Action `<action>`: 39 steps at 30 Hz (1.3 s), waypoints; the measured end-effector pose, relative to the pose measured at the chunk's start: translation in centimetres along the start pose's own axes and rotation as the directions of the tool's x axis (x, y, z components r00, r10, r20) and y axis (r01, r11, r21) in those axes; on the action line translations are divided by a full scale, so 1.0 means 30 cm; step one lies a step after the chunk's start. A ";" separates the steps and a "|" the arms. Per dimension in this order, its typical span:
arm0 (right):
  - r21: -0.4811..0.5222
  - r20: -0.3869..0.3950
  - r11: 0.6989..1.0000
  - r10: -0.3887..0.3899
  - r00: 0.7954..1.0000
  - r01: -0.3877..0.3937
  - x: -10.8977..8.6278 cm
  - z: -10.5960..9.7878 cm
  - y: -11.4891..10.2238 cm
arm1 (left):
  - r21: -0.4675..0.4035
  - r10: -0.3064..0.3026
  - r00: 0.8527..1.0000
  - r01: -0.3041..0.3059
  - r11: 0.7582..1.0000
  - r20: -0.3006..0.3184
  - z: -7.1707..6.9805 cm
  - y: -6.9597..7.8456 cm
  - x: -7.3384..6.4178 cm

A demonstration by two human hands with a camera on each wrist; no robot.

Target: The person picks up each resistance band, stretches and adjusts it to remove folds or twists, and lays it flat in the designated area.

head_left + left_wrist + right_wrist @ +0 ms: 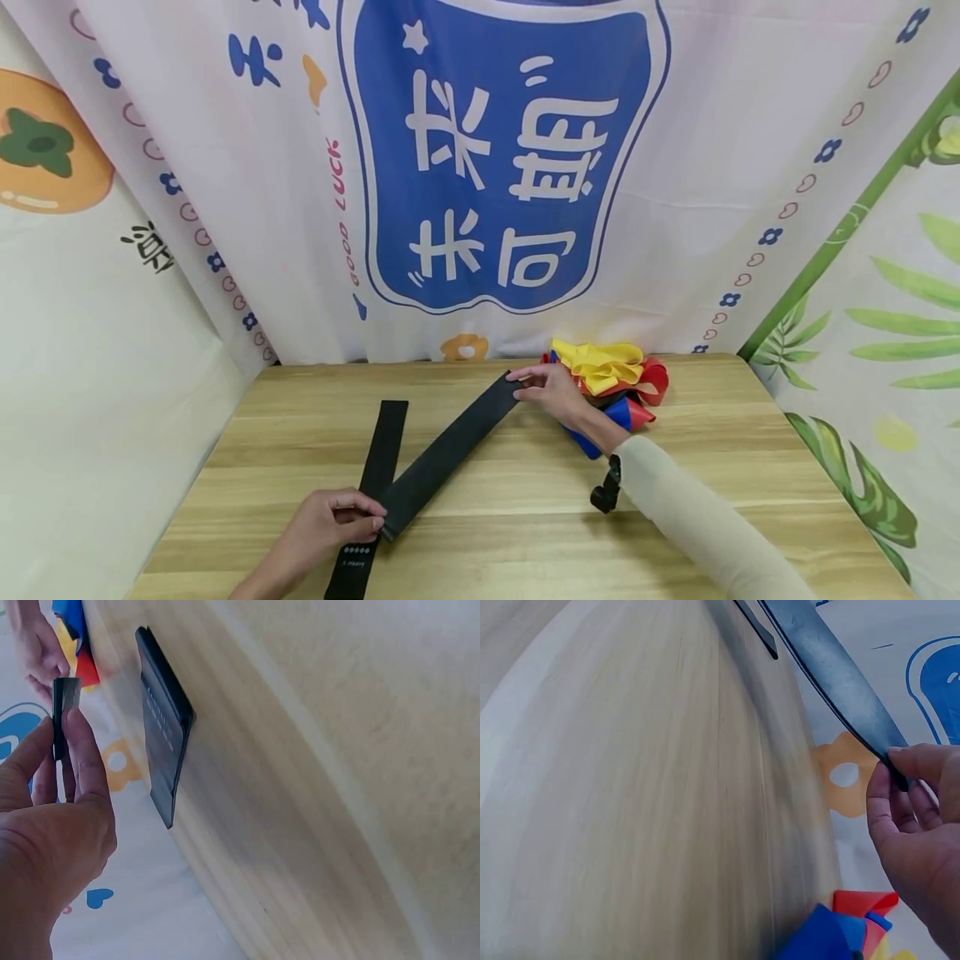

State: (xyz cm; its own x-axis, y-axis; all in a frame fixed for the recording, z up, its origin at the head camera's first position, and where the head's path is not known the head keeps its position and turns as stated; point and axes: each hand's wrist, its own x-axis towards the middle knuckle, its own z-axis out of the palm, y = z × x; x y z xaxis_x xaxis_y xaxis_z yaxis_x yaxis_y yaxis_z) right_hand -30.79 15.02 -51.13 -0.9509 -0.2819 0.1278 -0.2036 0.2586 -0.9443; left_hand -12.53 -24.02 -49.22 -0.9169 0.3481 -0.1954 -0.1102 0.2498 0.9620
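Observation:
A flat black resistance band is stretched out slantwise above the table between both hands. Its near end is pinched by my left hand between thumb and fingers. My right hand pinches the far end, also seen in the right wrist view, where the band runs up from the fingertips. Beneath the left hand, a second black band with small pale print lies flat on the table. The left wrist view shows this lying band apart from the held one.
A heap of yellow, red and blue bands lies at the back right of the wooden table, beside the right hand. A printed curtain hangs along the table's back edge. A black strap is on the right wrist.

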 end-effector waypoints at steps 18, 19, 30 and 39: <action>-0.018 -0.018 1.000 0.010 1.000 -0.011 0.077 0.137 0.010 | 0.041 0.040 0.988 -0.046 0.998 0.147 0.027 -0.021 -0.022; -0.026 -0.017 1.000 0.015 1.000 -0.015 0.080 0.144 0.009 | 0.033 0.033 0.985 -0.039 0.999 0.167 0.028 -0.022 -0.021; -0.016 -0.011 1.000 -0.018 1.000 0.017 0.114 0.228 0.002 | -0.010 -0.045 0.965 0.049 0.999 0.259 0.034 -0.043 -0.022; 0.007 0.016 1.000 -0.025 1.000 0.025 0.144 0.288 0.008 | -0.012 -0.058 0.956 0.064 0.998 0.287 0.045 -0.062 -0.018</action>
State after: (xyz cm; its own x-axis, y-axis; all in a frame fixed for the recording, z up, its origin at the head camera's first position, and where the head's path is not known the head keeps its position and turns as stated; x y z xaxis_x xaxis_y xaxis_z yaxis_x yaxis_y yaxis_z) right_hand -32.93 5.87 -53.43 -0.9415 -0.3031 0.1469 -0.2260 0.2449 -0.9428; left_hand -11.32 -23.45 -51.18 -0.7601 0.5779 -0.2971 -0.1732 0.2604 0.9498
